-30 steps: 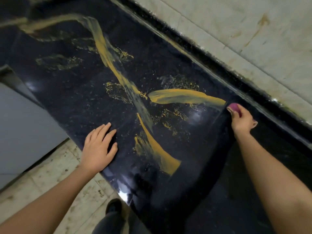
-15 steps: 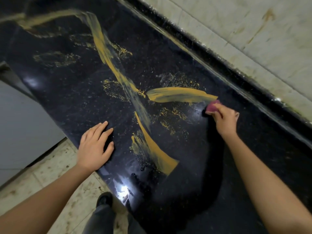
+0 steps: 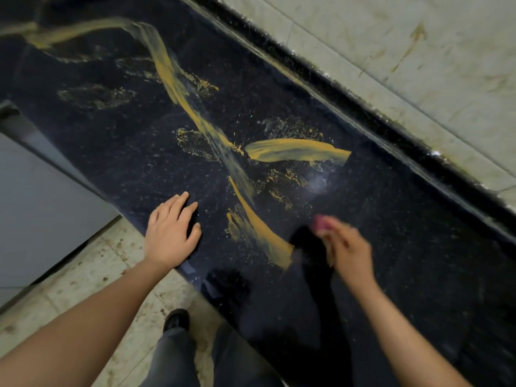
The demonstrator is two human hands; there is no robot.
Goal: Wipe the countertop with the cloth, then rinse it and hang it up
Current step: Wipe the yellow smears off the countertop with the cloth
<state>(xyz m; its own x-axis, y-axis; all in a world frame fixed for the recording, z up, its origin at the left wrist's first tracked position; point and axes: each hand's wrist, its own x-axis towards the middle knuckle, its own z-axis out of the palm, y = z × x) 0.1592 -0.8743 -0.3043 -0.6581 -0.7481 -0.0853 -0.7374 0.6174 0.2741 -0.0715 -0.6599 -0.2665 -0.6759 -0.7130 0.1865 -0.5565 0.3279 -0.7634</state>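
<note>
My left hand [image 3: 170, 236] lies spread flat at the near edge of the bench [image 3: 418, 261], I judge to steady me. My right hand [image 3: 346, 252] is blurred but seems to pinch the pink cloth [image 3: 321, 222] in curled fingers, pressing it down just beside the nearest yellow smear [image 3: 265, 238]. Beyond, longer smears [image 3: 173, 76] run unwiped toward the tiled wall [image 3: 391, 37].
</note>
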